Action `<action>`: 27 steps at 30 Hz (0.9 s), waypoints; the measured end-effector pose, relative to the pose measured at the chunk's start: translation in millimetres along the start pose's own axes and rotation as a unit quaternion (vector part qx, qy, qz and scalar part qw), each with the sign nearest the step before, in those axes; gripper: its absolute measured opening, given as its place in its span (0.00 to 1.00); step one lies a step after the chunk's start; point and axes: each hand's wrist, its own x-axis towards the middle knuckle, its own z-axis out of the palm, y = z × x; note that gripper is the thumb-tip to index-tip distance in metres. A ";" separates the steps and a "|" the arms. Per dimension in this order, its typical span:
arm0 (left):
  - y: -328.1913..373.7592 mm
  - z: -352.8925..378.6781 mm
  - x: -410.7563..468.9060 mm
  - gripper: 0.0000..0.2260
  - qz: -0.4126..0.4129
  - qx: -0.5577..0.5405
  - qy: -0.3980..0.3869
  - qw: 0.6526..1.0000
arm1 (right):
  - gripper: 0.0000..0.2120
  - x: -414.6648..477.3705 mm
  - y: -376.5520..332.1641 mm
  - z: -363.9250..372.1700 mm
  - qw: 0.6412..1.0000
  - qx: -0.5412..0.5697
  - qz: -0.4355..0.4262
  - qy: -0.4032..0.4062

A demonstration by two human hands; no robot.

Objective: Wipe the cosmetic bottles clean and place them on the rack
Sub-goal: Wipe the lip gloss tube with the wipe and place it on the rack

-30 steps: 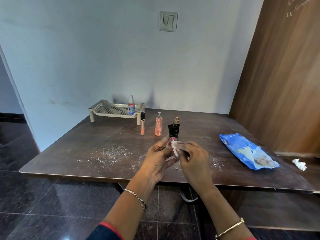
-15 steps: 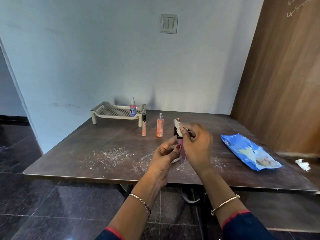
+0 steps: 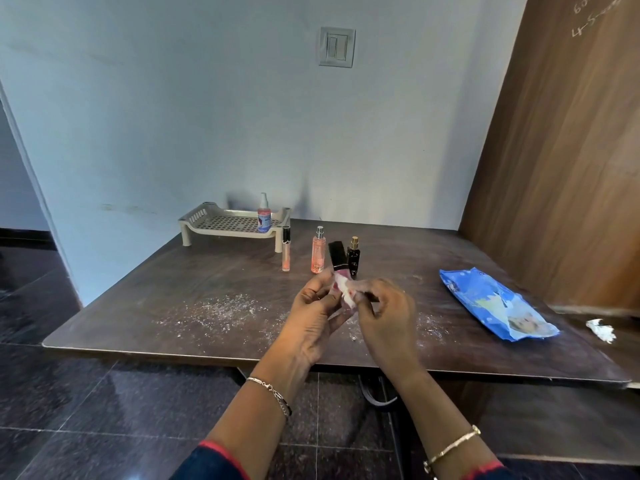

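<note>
My left hand (image 3: 313, 317) holds a slim pink tube with a black cap (image 3: 336, 256) upright above the table's middle. My right hand (image 3: 386, 315) pinches a small white wipe (image 3: 346, 289) against the tube's lower part. Behind them stand a black bottle with a gold top (image 3: 353, 258), a peach spray bottle (image 3: 318, 251) and a thin lip-gloss tube (image 3: 286, 249). The beige rack (image 3: 211, 220) sits at the table's far left by the wall, with a small pink pump bottle (image 3: 264, 216) standing on its right side.
The brown table (image 3: 173, 282) carries white powder (image 3: 221, 311) in front of my hands. A blue wipes packet (image 3: 495, 303) lies at the right, and a crumpled used wipe (image 3: 601, 329) lies beyond it. A wooden panel (image 3: 571, 150) stands along the right side.
My right hand with the wipe has slid down from the tube's top to its lower part, uncovering the black cap. The left hand keeps its hold.
</note>
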 end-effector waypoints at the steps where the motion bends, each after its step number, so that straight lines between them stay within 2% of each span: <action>1: -1.1 1.3 -1.2 0.13 -0.006 0.018 -0.005 1.000 | 0.09 5.2 -0.6 0.6 1.000 0.001 0.005 0.010; 4: -5.6 4.0 -4.2 0.13 -0.019 0.056 -0.031 0.998 | 0.09 24.2 -1.8 4.0 0.998 -0.002 0.018 0.053; 6: -7.1 5.3 -4.9 0.12 -0.018 0.063 -0.032 0.997 | 0.10 34.4 -2.6 6.4 0.998 0.007 0.030 0.053; 15: 6.7 -3.8 7.6 0.08 0.008 0.029 0.055 0.998 | 0.07 7.0 14.0 12.9 0.996 0.037 0.039 -0.074; 19: 8.7 -1.6 8.3 0.07 0.018 0.026 0.082 0.996 | 0.07 1.9 12.1 11.9 0.996 0.044 0.040 -0.064; 23: 8.4 -2.7 9.0 0.05 0.041 0.020 0.087 0.995 | 0.09 -4.0 7.5 14.2 0.987 0.124 0.097 -0.030; 25: 5.9 -1.8 7.6 0.05 0.063 0.019 0.084 0.994 | 0.08 -5.4 4.3 18.9 0.958 0.214 0.192 0.014; 27: 2.2 0.6 4.7 0.05 0.102 0.043 0.083 0.990 | 0.07 -6.2 -3.0 24.5 0.877 0.345 0.326 0.073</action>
